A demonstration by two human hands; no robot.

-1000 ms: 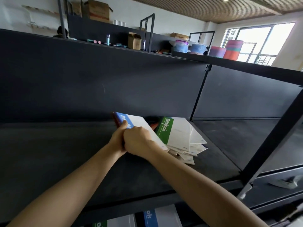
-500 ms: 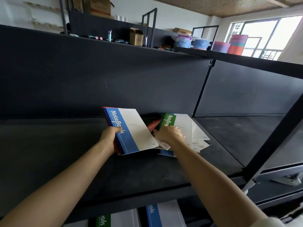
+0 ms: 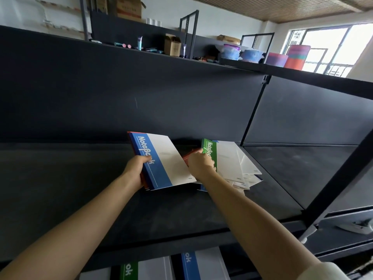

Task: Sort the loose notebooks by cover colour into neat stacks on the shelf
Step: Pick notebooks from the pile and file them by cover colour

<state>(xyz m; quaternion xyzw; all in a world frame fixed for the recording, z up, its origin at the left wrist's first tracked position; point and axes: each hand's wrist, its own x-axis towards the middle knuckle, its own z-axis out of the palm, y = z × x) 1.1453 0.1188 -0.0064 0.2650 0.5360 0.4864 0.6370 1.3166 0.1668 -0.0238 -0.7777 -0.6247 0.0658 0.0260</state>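
"Dark shelf (image 3: 80,188), sorting underway: left hand (image 3: 135,168) had fingers wrapped round the blue notebook (image 3: 161,164), just left of the green notebook (image 3: 209,147)."

"Right hand (image 3: 200,165)?"

"Curled, pinching the red notebook (image 3: 191,156) beside the green one. Next, it likely needed sliding free."

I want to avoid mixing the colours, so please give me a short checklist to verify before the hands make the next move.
1. Left hand grips the blue notebook firmly: ok, thumb on the cover.
2. Held bundle is one colour: not ok, a red edge shows under the blue cover.
3. Right hand holds a single notebook: cannot tell; its curled fingers lie where the red notebook meets the green notebook.
4. Loose pile is squared: not ok, it is fanned out.
5. Shelf has room for a stack: ok, bare surface shows left of the hands.
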